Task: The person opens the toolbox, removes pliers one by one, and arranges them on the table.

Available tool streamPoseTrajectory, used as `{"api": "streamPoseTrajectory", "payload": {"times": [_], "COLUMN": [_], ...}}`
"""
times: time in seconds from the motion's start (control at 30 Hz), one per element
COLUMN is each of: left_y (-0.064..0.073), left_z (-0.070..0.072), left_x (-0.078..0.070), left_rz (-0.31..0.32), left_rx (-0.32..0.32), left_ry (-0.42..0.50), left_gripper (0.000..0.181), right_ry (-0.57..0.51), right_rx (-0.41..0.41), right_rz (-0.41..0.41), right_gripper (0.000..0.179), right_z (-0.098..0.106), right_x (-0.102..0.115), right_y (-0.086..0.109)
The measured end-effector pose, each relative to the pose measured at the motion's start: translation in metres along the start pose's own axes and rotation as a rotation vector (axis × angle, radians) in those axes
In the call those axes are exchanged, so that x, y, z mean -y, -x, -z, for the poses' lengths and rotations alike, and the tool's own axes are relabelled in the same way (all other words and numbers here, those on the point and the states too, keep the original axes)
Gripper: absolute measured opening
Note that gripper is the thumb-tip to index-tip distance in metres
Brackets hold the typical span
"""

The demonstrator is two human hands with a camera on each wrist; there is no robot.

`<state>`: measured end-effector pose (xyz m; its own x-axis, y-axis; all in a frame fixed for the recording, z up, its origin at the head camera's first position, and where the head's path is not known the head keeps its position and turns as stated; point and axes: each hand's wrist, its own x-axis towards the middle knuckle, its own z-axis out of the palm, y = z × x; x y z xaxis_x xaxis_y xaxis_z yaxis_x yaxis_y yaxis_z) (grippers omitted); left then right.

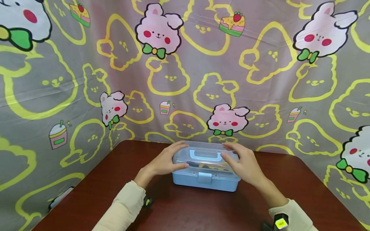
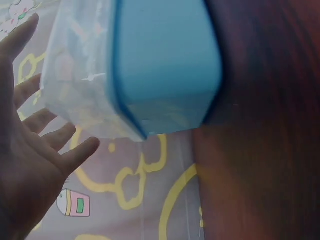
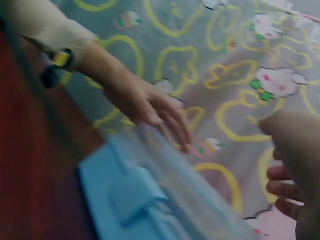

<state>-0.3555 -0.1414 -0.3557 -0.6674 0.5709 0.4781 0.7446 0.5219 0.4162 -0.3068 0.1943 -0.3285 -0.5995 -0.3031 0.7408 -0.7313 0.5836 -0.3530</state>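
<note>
A storage box with a light blue base (image 1: 185,180) and a clear lid (image 1: 185,157) sits on the table. A blue carrying handle (image 1: 205,158) lies on top of the lid, and a blue latch (image 1: 205,177) is at the front. My left hand (image 1: 166,158) is at the lid's left end, thumb and fingers apart. In the left wrist view that hand (image 2: 30,145) has its fingers spread beside the clear lid. At the right end, my right hand (image 1: 245,162) hovers with thumb and fingers spread; its fingers (image 3: 285,187) are slightly bent in the right wrist view.
The dark red-brown table (image 1: 162,211) extends around the box on all sides. Behind it and along both sides hangs a grey curtain (image 1: 188,102) with yellow outlines and cartoon rabbits. A strapped device (image 1: 280,221) is on the right wrist.
</note>
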Motion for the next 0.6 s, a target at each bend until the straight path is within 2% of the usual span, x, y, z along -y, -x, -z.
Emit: {"api": "streamPoseTrajectory", "payload": {"times": [0.1,0.2,0.27,0.4,0.5,0.6], "left_y": [0.001,0.002,0.004,0.006,0.006,0.004], "left_z": [-0.004,-0.008,-0.01,-0.012,-0.012,-0.01], "left_x": [0.002,0.004,0.006,0.009,0.009,0.008], "left_rz": [-0.009,-0.023,-0.027,-0.02,-0.011,-0.008], "left_rx": [0.013,0.004,-0.007,-0.018,-0.016,-0.013], "left_ry": [-0.003,-0.007,-0.009,-0.009,0.003,0.019], "left_gripper": [0.082,0.08,0.076,0.069,0.067,0.065], "right_ry": [-0.106,-0.258,-0.378,-0.626,-0.824,-0.99], "right_rx": [-0.058,-0.045,0.0,0.141,0.271,0.39], "right_rz": [-0.01,-0.11,-0.235,-0.558,-0.778,-0.961], "right_gripper": [0.025,0.017,0.017,0.032,0.045,0.057], "right_z": [-0.011,-0.024,-0.033,-0.052,-0.065,-0.075], "right_x": [0.011,0.02,0.026,0.034,0.034,0.031], "right_y": [0.009,0.019,0.026,0.038,0.048,0.057]}}
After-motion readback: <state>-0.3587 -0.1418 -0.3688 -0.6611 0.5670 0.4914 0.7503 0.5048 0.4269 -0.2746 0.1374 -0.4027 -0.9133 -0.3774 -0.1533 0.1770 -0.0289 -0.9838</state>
